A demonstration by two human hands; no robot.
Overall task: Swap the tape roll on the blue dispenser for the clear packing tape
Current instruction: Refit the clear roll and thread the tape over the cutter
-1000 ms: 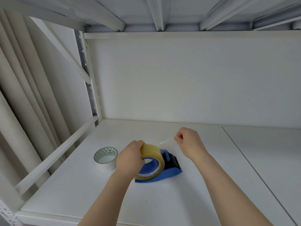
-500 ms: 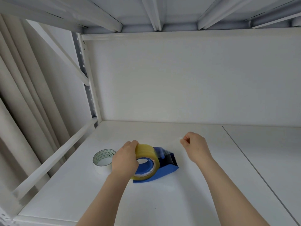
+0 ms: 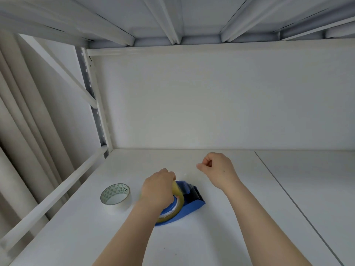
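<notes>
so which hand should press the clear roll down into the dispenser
Left. The left hand already grips the clear tape roll sitting in the blue dispenser; the right hand hangs apart, fist closed.

Lighting: soft, even, cool-white, moderately bright; source unseen; faint diffuse shadows under the forearms on the shelf (image 3: 249, 237); no glare; wide-angle bowing of the beams (image 3: 172, 20) and left upright (image 3: 96, 104) toward the edges; slight softness throughout; corners mildly smeared.

white tape roll (image 3: 115, 196) | inner core mark | seemingly handwritten, unreadable
</notes>
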